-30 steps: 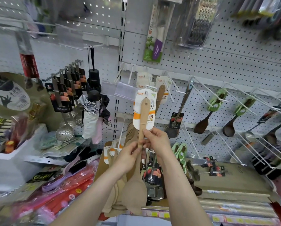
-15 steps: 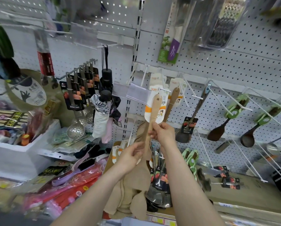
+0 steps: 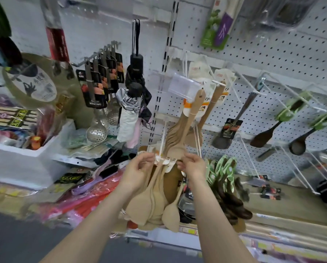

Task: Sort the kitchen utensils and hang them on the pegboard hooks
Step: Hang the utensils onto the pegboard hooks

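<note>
A white pegboard carries white wire hooks. One pale wooden spatula hangs by its handle hole on an upper hook, in front of a bunch of similar ones. Lower down, a second bunch of wooden spatulas hangs from a short white hook. My left hand pinches the card labels at that hook's tip. My right hand pinches the top of a small wooden spatula at the same hook.
Steel skimmers and folded umbrellas hang to the left. To the right hang a black turner, dark spoons and long bare hooks. A white box and packaged goods crowd the shelf below.
The spatula I held up at the upper hook now hangs there on its own. Both hands have dropped to the lower hook and closed on the spatula tops.
</note>
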A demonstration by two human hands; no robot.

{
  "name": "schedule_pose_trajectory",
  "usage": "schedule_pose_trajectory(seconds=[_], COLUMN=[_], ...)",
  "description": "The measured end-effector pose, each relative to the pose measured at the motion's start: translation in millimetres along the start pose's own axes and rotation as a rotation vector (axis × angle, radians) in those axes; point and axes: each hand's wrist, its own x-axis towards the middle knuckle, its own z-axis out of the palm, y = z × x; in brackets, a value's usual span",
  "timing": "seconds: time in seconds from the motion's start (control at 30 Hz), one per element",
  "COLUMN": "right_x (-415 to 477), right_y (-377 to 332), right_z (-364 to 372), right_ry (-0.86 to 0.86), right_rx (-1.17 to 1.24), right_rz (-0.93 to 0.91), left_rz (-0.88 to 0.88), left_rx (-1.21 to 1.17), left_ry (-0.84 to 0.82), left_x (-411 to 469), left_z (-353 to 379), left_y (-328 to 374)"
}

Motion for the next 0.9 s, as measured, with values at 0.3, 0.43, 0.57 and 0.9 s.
schedule_pose_trajectory(seconds=[0.3,0.43,0.57,0.9], right_x=[-35,-32,-26,47], right_y=[94,141,167,184], right_z=[9,8,6,2], right_ry=[-0.059,-0.033,-0.003,0.099], right_rx=[-0.204,-0.389,-0.625,-1.055], right_rz=[0.049,0.058,0.001,-0.101], left_rz=[-0.082,-0.165,-0.181,-0.140], left_rx=[0.039,0.062,0.101,0.273], left_ry=[-0.038,-0.073,-0.085,-0.206], left_x=[-15,-17,-15,18], left_z=[-30,-29,-24,8], left_y=[-76,-116,-145,-190])
